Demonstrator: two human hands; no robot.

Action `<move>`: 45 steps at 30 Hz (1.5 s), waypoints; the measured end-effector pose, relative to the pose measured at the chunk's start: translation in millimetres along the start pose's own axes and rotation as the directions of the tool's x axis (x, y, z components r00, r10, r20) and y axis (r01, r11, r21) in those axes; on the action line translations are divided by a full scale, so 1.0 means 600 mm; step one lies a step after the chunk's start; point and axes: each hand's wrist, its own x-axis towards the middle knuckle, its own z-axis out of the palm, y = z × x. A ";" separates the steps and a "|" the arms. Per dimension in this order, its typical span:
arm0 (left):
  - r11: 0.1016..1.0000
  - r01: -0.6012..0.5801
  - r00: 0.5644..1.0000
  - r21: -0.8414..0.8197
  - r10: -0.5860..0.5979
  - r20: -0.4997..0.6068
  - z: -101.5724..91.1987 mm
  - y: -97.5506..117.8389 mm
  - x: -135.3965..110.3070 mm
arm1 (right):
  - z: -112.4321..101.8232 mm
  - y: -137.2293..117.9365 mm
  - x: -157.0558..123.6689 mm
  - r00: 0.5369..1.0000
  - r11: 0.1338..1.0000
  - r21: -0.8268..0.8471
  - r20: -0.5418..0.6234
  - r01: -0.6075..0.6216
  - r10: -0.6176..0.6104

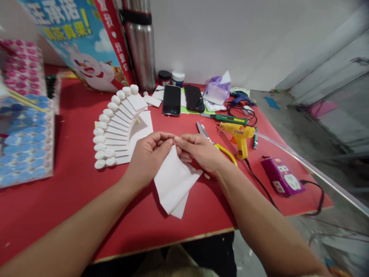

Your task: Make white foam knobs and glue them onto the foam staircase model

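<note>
A white tissue [175, 181] hangs in loose folds above the red table [135, 223], its top edge pinched between my two hands. My left hand [151, 156] has thumb and fingers closed on it. From the other side my right hand [198, 150] also pinches the tissue, the fingertips of both hands meeting. Left of my hands stands a fan-shaped white piece [119, 127] of several flat slats with round white knobs along the outer edge. Scissors [226, 152] with yellow handles lie partly behind my right hand.
At right are a yellow glue gun [239, 136] with a long clear stick, a purple power socket [284, 177] and a green cutter [230, 118]. Two phones [172, 100], a tissue pack [216, 92] and a steel flask [142, 54] stand behind. Blue flower-like rounds [27, 134] fill the left.
</note>
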 end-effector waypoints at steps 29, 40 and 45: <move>0.987 -0.123 0.988 0.104 0.131 -0.078 -0.007 -0.011 0.008 | -0.007 -0.025 -0.015 0.985 0.942 -0.327 -0.123 0.073 -0.119; 0.988 -0.147 0.988 -0.055 0.145 -0.046 -0.002 -0.002 0.009 | -0.022 -0.030 -0.017 0.996 0.932 -0.362 -0.086 -0.001 -0.033; 0.998 -0.022 0.999 -0.055 0.024 0.043 -0.011 -0.007 0.008 | -0.037 -0.042 -0.023 0.984 0.990 -0.123 -0.174 -0.063 0.041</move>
